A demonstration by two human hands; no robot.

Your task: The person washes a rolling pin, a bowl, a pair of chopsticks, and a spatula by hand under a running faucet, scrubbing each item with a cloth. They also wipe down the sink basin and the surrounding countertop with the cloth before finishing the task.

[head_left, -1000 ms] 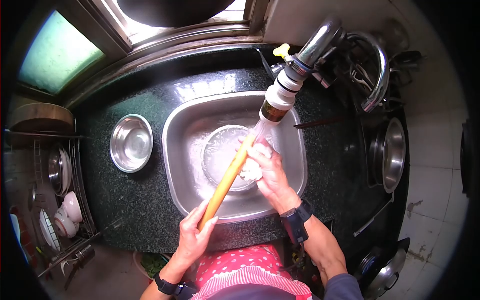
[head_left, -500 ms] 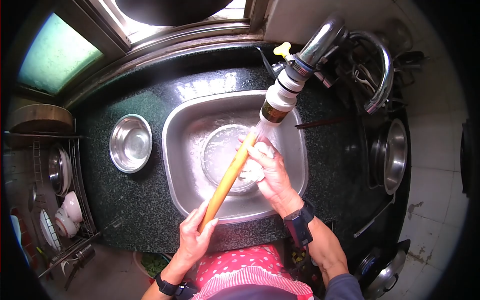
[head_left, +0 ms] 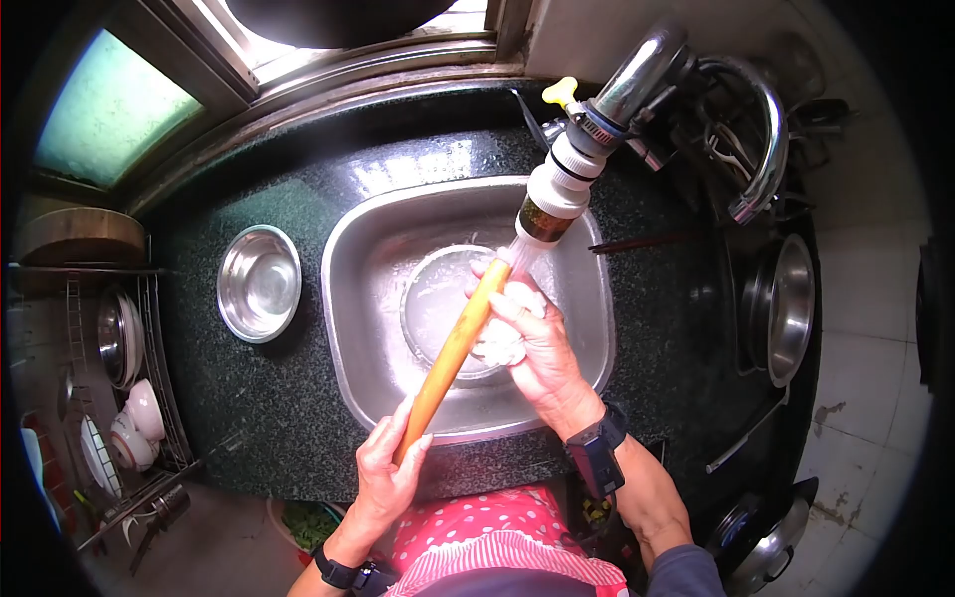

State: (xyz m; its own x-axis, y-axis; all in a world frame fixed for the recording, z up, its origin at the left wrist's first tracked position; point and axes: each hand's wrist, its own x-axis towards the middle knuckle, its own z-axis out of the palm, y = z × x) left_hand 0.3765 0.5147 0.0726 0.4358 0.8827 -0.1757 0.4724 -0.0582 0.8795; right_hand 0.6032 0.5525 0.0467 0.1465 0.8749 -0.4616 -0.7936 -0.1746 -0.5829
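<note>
A smooth, yellow-brown wooden rolling pin [head_left: 453, 353] slants across the steel sink [head_left: 350, 373], its far end under water running from the white filter nozzle [head_left: 553, 194] on the tap. My left hand [head_left: 386, 468] is closed around the pin's near end, over the sink's front rim. Close to the far end, my right hand [head_left: 542, 348] grips the pin with a bunched white cloth [head_left: 500, 343] against it; the pin and cloth partly hide those fingers. Beneath the pin, a round shape [head_left: 423, 289] shows in the basin, partly covered.
A metal bowl [head_left: 259, 284] stands on the dark counter left of the sink. The chrome tap [head_left: 642, 75] reaches in from the back right. Metal basins [head_left: 791, 310] lean at the right, and a dish rack [head_left: 159, 368] with bowls stands at the left.
Very little differs. Both hands and the rolling pin keep nearly the same pose, with a slight shift of the right hand and cloth along the pin. The water still runs.
</note>
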